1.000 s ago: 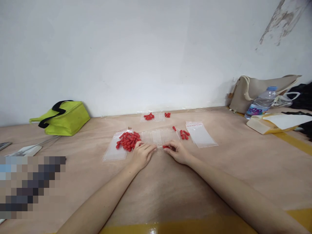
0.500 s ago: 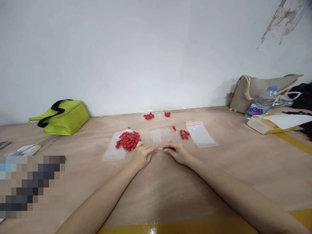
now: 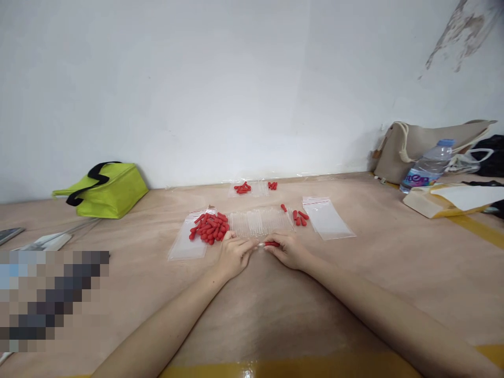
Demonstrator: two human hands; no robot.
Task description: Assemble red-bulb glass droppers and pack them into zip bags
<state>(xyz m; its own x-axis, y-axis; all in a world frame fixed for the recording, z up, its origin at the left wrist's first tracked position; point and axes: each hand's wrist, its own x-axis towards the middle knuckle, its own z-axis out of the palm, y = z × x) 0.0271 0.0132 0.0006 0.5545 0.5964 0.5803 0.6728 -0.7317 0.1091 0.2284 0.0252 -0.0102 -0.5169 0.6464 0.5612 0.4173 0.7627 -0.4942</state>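
Brown tbl [image 3: 252,310]; red bulb [image 3: 271,243] in R hand [image 3: 291,253], clear tube [image 3: 261,244] at L hand [image 3: 235,254].

A lime-green bag [image 3: 112,194] with a black strap [image 3: 96,172] sits at the frame's left, while at the right a beige bag [image 3: 425,140] stands behind a blue-capped bottle [image 3: 428,167] and a yellow-edged packet [image 3: 424,203], below a scuffed wall patch [image 3: 459,39] at upper right.

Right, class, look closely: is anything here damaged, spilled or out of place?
The wall is marked at upper right by a ragged brownish patch, where the surface looks peeled. One red bulb lies apart from the nearby group of four, near the right end of the clear tubes, perhaps fitted to one. Nothing looks spilled.
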